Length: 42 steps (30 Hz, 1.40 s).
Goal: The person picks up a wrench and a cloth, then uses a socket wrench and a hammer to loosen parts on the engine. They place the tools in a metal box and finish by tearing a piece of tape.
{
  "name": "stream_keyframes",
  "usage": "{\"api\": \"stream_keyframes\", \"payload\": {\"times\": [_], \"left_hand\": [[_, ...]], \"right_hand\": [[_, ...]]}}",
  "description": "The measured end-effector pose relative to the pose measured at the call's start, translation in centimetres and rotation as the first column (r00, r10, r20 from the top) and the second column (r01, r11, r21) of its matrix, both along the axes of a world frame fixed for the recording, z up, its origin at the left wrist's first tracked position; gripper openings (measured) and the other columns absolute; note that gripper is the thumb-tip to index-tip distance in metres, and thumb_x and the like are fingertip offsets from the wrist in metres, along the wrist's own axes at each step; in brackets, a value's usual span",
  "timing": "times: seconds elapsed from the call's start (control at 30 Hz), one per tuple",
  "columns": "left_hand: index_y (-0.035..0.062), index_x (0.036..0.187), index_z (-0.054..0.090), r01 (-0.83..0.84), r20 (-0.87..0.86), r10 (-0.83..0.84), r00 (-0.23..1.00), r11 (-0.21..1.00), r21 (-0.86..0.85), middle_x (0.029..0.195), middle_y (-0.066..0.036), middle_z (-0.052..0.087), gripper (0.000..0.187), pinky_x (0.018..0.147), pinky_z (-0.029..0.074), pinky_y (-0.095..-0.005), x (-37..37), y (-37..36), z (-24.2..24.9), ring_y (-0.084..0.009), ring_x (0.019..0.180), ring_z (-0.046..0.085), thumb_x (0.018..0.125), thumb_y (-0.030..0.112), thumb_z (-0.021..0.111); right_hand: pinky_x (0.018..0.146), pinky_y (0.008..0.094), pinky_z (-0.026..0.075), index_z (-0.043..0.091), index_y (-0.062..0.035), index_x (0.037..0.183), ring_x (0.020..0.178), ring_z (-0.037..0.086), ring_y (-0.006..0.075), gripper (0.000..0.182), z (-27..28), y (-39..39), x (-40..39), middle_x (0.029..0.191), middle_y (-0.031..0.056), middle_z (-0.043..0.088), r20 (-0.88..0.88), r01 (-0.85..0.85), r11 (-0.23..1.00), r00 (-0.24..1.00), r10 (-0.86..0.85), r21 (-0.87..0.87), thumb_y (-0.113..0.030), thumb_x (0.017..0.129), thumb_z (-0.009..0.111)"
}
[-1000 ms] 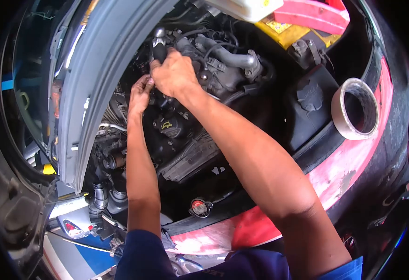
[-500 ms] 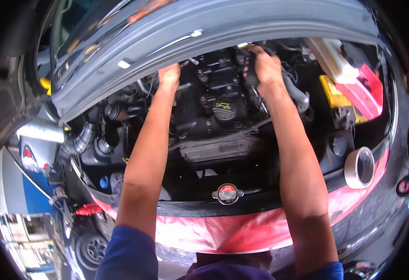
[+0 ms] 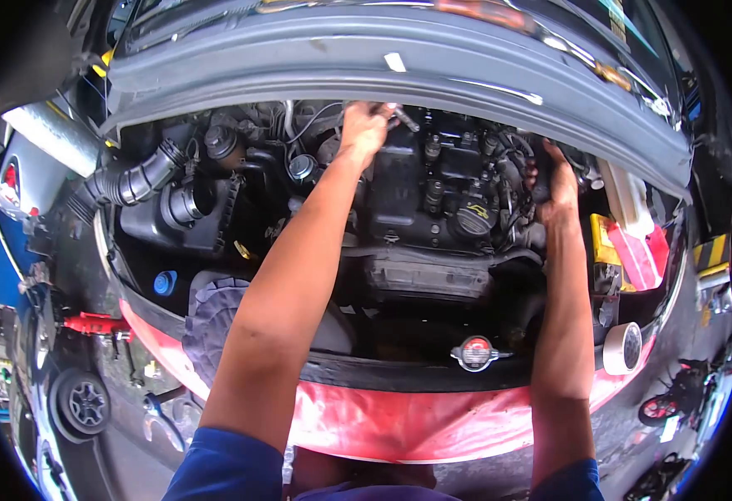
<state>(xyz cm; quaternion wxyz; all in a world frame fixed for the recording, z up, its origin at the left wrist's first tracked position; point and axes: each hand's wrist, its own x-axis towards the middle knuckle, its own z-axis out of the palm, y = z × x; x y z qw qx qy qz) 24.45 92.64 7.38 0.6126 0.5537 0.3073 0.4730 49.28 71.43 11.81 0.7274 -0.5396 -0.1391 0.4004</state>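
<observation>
Reaching over the black engine cover (image 3: 395, 188), my left hand (image 3: 366, 125) is closed round a small metal tool (image 3: 405, 119) near the rear edge of the engine. My right hand (image 3: 559, 182) is at the engine's right side, fingers wrapped round a dark object (image 3: 541, 171) whose shape I cannot make out. Between the hands lie the ignition coils and the oil filler cap (image 3: 473, 219) with its yellow mark. In front, the silver radiator cap (image 3: 475, 353) sits on the front panel.
A grey panel (image 3: 324, 63) with tools on it spans the back. A tape roll (image 3: 622, 349) rests at the front right, near the yellow battery part (image 3: 605, 240) and a red-and-white funnel-like piece (image 3: 640, 255). Air hose (image 3: 145, 177) at left; dark cloth (image 3: 216, 313) front left.
The view has shifted, so the engine appears further right and lower. Both hands remain at the rear and right side of the engine, and the left hand's metal tool shows more clearly.
</observation>
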Motion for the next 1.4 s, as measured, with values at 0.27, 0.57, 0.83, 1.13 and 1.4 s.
{"api": "stream_keyframes", "payload": {"times": [0.27,0.57,0.83,1.13,1.4], "left_hand": [[0.0027,0.122,0.067,0.387,-0.643,0.190,0.742,0.662,0.642,0.125,-0.020,0.067,0.036,0.103,0.047,-0.0463,-1.9,4.7,0.5,-0.0397,0.121,0.060,0.098,0.026,0.051],[0.0046,0.126,0.064,0.432,-0.415,-0.268,0.870,0.820,0.375,0.122,-0.020,0.069,0.035,0.097,0.051,-0.0448,-2.8,4.2,-1.8,-0.0365,0.114,0.065,0.101,0.030,0.061],[0.0029,0.110,0.068,0.386,-0.506,0.087,0.858,0.541,0.748,0.105,-0.019,0.071,0.026,0.092,0.053,-0.0498,-0.7,4.8,-4.0,-0.0389,0.101,0.067,0.094,0.022,0.062],[0.0105,0.103,0.073,0.296,-0.362,0.137,0.922,0.353,0.888,0.093,-0.013,0.072,0.021,0.075,0.055,-0.0492,0.5,6.0,-6.0,-0.0361,0.084,0.068,0.094,0.029,0.069],[0.0161,0.115,0.074,0.284,-0.332,0.229,0.915,0.218,0.934,0.105,-0.011,0.072,0.026,0.082,0.055,-0.0457,-0.5,6.9,-8.4,-0.0350,0.093,0.068,0.092,0.029,0.073]], "right_hand": [[0.042,0.0201,0.040,0.058,-0.0130,0.107,0.053,0.050,0.0071,0.019,3.9,-6.6,-7.0,0.073,0.0011,0.057,0.174,0.143,0.990,0.975,-0.142,0.005,-0.030,0.100,0.064],[0.035,0.0227,0.041,0.055,-0.0075,0.101,0.043,0.050,0.0103,0.022,4.0,-12.4,-20.8,0.071,0.0052,0.058,0.269,0.401,0.916,0.883,-0.385,-0.008,-0.030,0.104,0.057],[0.036,0.0260,0.043,0.047,-0.0042,0.126,0.043,0.052,0.0144,0.036,5.8,-8.3,-29.0,0.076,0.0089,0.057,0.464,0.426,0.905,0.800,-0.380,0.006,-0.027,0.102,0.060],[0.044,0.0270,0.047,0.035,-0.0015,0.153,0.052,0.057,0.0131,0.064,2.1,-7.4,-31.4,0.079,0.0067,0.059,0.452,0.382,0.924,0.822,-0.346,0.013,-0.017,0.099,0.066],[0.056,0.0232,0.047,0.047,0.0068,0.139,0.063,0.058,0.0075,0.055,0.7,-7.9,-30.7,0.087,0.0055,0.064,0.643,0.326,0.945,0.729,-0.234,-0.026,-0.007,0.092,0.072]]}}
